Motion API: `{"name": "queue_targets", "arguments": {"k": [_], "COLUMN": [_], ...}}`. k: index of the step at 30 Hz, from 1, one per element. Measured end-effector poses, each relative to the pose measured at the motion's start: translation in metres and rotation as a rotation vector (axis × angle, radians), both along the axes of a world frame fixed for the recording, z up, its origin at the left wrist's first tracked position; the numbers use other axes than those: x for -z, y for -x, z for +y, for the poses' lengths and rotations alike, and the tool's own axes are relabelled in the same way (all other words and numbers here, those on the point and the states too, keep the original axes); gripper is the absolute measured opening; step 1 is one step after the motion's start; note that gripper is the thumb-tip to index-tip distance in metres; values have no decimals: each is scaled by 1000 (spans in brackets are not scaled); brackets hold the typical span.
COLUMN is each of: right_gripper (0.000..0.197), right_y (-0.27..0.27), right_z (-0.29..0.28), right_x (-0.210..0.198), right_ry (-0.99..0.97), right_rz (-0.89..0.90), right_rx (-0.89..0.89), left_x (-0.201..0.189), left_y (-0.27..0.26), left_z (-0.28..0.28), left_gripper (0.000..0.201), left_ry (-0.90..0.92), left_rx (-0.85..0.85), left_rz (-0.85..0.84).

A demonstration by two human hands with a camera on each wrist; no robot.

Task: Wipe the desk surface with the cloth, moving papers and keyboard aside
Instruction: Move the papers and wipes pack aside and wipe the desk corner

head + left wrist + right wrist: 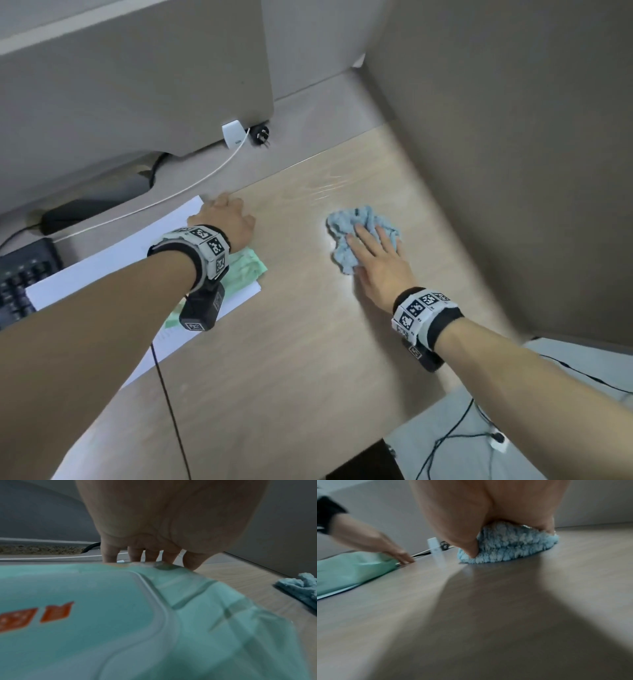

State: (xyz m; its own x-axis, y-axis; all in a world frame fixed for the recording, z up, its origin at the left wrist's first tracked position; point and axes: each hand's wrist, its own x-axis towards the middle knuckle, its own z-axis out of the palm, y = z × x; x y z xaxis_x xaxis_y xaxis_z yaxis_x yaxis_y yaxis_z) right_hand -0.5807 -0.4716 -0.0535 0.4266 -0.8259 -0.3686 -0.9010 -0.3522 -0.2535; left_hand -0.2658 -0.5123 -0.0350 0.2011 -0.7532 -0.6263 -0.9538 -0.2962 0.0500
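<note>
Wood-grain desk (291,342) lies bare nearest us. Our right hand (380,270) presses flat, fingers straight, on the blue cloth (363,226), so we judge wiping is under way. Our left hand (226,219) holds the papers (102,274) and a green pack (250,265) aside, fingertips down. Next, we'd sweep leftward and shift them further. Farther off, the keyboard (24,274) is cut off.

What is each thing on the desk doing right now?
Blue cloth: bunched up, pressed flat under the right hand.
Green packet: lying on the papers, under the left hand.
Keyboard: pushed to the left edge.
White charger: cable attached.
</note>
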Motion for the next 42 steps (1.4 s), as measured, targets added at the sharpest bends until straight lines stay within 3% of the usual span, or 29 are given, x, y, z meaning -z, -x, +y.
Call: {"name": "queue_targets", "arguments": {"k": [4,10,12,15,23,28,32,34,36,38,40,42], "right_gripper": [61,71,76,79,82,80,81,83,78,73,69,67], "right_y": [38,26,16,1,-56,-81,-100,-98,-92,-90,-105,-135], "right_z": [-46,-107,-123,-151,-236,-218,-148,-126,-127,-139,-147,-143], "right_x": [0,6,7,6,1,-2,-4,-4,-6,-8,-14,-18], "right_ry": [38,22,15,26,26,18,-36,-60,-27,16,16,15], "right_rz": [70,191,198,201,163,150,126,83,45,37,55,60], "right_rx": [220,397,401,340,214,86,-360,-507,-504,-378,-252,-239], "left_x": [0,0,0,0,-6,-7,-17,-23,-29,-32,-35,-37], "left_y": [-1,7,8,12,18,14,5,-2,-10,-17,-27,-38], "left_z": [0,0,1,1,-2,2,-2,0,9,18,29,40], "left_gripper": [52,54,59,48,43,43,41,38,34,29,25,27], "left_ry": [0,26,36,53,79,74,36,104,244,364,428,458], "left_rx": [-30,-97,-99,-119,-169,-171,-223,-320,-402,-460,-504,-538], "left_rz": [30,35,34,2,-2,3,58,122,185,247,277,266]}}
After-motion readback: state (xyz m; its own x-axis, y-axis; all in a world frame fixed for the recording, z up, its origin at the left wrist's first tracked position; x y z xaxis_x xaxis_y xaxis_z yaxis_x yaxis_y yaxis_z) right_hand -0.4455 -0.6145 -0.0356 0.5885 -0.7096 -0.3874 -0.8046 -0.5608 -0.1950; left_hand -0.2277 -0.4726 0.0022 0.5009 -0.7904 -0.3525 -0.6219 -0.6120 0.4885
